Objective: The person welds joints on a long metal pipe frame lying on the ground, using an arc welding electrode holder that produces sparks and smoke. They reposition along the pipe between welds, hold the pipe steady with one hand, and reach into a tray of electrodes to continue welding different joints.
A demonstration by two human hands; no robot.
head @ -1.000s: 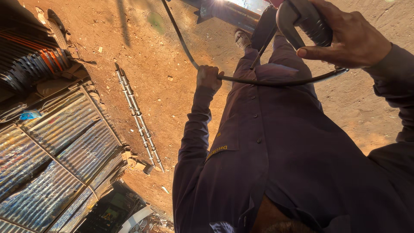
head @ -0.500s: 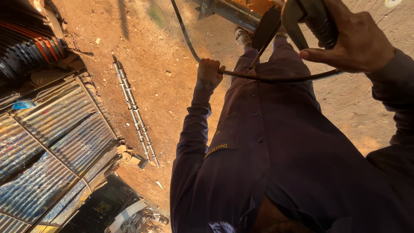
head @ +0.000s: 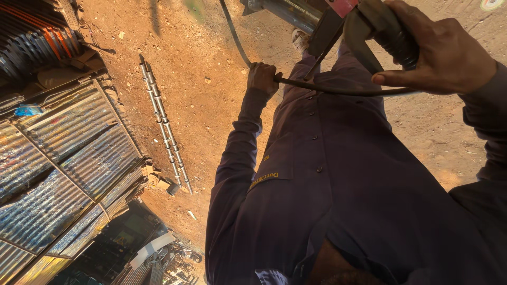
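Note:
I look down my own dark work shirt (head: 338, 174) to the dirt ground. My right hand (head: 441, 60) is closed around the black ribbed handle of a power tool (head: 369, 26) at the upper right; its dark metal head points at a steel pipe (head: 285, 11). A black cable (head: 338, 91) runs from the tool across my chest. My left hand (head: 262, 78) grips that cable, which then rises out of the top edge. One shoe (head: 301, 39) shows beyond the left hand.
Corrugated metal sheets (head: 63, 158) cover the left side. A ladder-like row of metal tubes (head: 163, 126) lies on the orange dirt (head: 206, 63). Scrap and a dark opening (head: 132, 248) sit at the bottom left.
Both hands have kept their grip. The tool and my right hand sit slightly higher in view, the left hand has shifted up a little, and the view has drifted.

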